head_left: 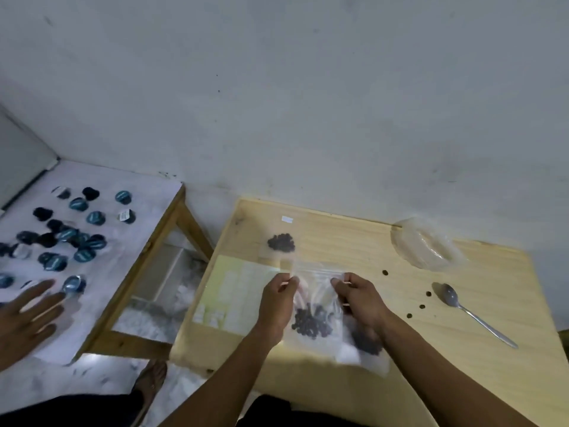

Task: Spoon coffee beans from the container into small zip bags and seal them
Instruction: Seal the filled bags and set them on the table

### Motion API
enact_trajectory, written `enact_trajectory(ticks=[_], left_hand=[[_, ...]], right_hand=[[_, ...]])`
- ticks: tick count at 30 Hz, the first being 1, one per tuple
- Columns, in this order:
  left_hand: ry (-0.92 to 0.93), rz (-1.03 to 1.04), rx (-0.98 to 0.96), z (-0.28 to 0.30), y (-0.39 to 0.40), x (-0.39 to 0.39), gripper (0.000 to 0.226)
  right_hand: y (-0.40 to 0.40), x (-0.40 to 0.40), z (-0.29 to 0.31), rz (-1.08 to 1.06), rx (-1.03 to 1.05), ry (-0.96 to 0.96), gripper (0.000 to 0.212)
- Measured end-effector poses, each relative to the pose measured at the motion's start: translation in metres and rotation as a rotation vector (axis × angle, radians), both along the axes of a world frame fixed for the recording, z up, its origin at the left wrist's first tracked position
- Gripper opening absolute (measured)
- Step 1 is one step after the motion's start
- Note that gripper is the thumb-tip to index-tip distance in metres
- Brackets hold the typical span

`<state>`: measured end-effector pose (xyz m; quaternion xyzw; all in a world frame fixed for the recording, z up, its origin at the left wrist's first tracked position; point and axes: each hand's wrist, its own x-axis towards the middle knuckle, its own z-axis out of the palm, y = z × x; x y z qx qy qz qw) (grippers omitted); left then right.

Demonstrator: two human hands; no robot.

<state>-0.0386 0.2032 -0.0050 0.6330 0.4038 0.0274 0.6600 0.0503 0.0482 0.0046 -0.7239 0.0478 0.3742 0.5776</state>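
Zip bag (317, 306) hangs upright between our hands, above the wooden counter (462, 303), beans low inside. We pinch its top edge, left hand (278, 298) and right hand (360, 298) at opposite corners; the seal runs across between both grips.

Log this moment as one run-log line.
stage: sealing | left hand: pinches zip bag top | right hand: pinches top | beans: inside bag | spoon: on table, loose beans beside
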Motion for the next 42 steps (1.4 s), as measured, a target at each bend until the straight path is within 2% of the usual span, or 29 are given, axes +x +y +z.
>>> enact_trajectory(ticks=[5,7,9,12,16,22,30,34,38,42], left_hand=[[-0.087,0.224,0.006,0.015,0.054,-0.043,0.015],[-0.101,0.318,0.006,0.018,0.078,-0.062,0.016],[-0.101,0.393,0.048,0.020,0.101,-0.084,0.014],[-0.128,0.518,0.107,0.023,0.130,-0.116,0.011],[-0.104,0.645,0.150,0.023,0.159,-0.150,0.015],[-0.104,0.680,0.161,0.016,0.167,-0.170,0.014],[-0.106,0.621,0.162,0.013,0.169,-0.162,0.017],[-0.126,0.603,0.163,0.018,0.169,-0.150,0.016],[-0.127,0.523,0.174,0.020,0.165,-0.128,0.012],[-0.174,0.401,0.139,0.028,0.153,-0.090,0.012]], right_hand=[[0.072,-0.016,0.006,0.125,0.082,0.031,0.041],[0.097,-0.028,0.003,0.167,0.038,0.014,0.032],[0.118,-0.040,-0.009,0.342,-0.096,-0.135,0.030],[0.144,-0.064,-0.027,0.677,-0.281,-0.376,0.047],[0.168,-0.092,-0.041,0.833,-0.366,-0.551,0.055],[0.192,-0.108,-0.054,0.758,-0.491,-0.547,0.044],[0.213,-0.108,-0.051,0.620,-0.603,-0.373,0.016],[0.206,-0.095,-0.046,0.542,-0.430,-0.323,0.044],[0.182,-0.072,-0.026,0.258,-0.250,-0.294,0.031],[0.160,-0.039,0.003,0.090,-0.102,-0.438,0.019]])
